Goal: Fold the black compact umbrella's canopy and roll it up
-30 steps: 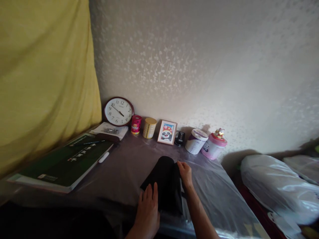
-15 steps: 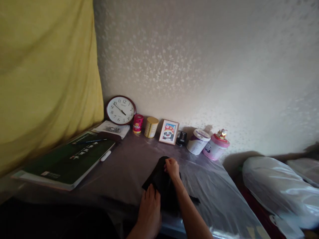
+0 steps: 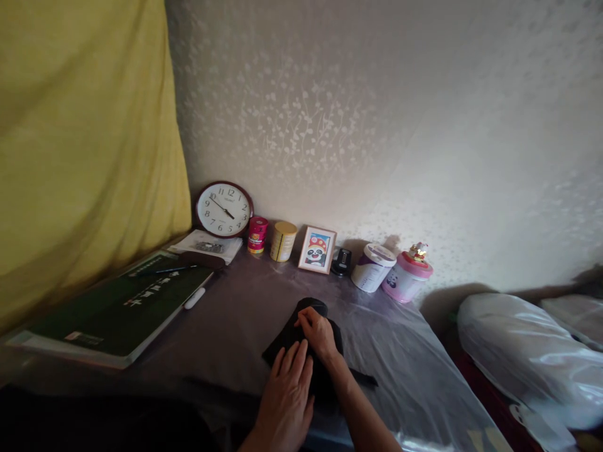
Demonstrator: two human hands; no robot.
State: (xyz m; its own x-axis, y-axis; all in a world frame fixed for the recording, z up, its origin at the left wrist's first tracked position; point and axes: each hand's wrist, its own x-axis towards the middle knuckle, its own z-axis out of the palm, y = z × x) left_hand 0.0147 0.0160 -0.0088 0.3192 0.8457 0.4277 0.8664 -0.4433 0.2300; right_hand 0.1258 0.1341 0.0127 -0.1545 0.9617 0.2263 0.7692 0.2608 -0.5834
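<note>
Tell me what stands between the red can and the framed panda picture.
A yellow-lidded can stands between the red can and the framed panda picture in the head view.

your left hand [image 3: 286, 390] flat on the black cloth [image 3: 306, 307], your right hand [image 3: 319, 333] with bent fingers on the same cloth, green book [image 3: 113, 314] at left, wall clock [image 3: 225, 209], picture frame [image 3: 317, 250] and lidded tubs [image 3: 406, 277] along the wall side of the table [image 3: 226, 326]

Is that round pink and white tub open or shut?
Shut: the tub has its pink lid on, with a small shiny figure on top.
</note>
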